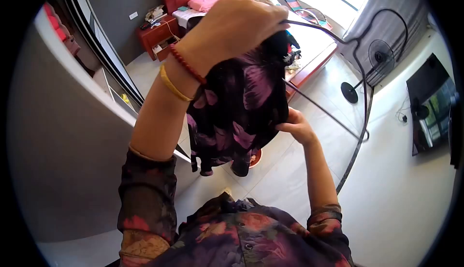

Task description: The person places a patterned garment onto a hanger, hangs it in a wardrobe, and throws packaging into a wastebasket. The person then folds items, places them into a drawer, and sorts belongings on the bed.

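Note:
My left hand (232, 27) is raised high and grips the top of a dark garment with purple flowers (237, 107) together with a black wire hanger (357, 59). The garment hangs bunched below that hand. My right hand (297, 127) pinches the garment's lower right edge. The hanger's thin frame juts out to the right of the cloth, with one bar slanting down past my right hand. Red and yellow bands sit on my left wrist.
A grey wardrobe wall (72, 136) stands close on the left. Ahead are a red bed (309, 49) with a pink pillow, a red nightstand (157, 35), a standing fan (377, 59) and a television (432, 107) on the right wall. The floor is light tile (406, 204).

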